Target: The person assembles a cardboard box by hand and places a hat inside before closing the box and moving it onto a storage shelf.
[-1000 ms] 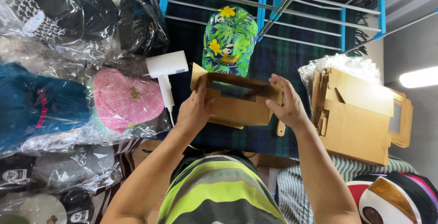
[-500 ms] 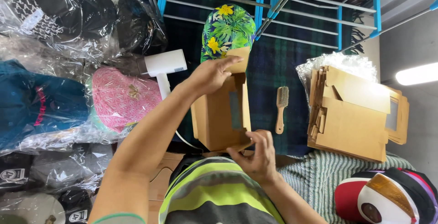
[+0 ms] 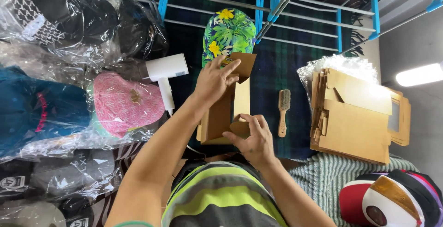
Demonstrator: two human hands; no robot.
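Head | cardboard box upright between hands | left grip clasps top flap | right grip pinches bottom flap

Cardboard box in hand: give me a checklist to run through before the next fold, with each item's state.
1. Left hand grips the far end of the cardboard box: ok.
2. Right hand presses the near-end flap: ok.
3. Far-end flap closed: not ok, it stands open.
4. Box interior free of anything: cannot tell, the inside is hidden.
5. Wooden brush lies apart from the box on the plaid cloth: ok.
6. Stack of flat cardboard boxes lies beside the right hand: ok.
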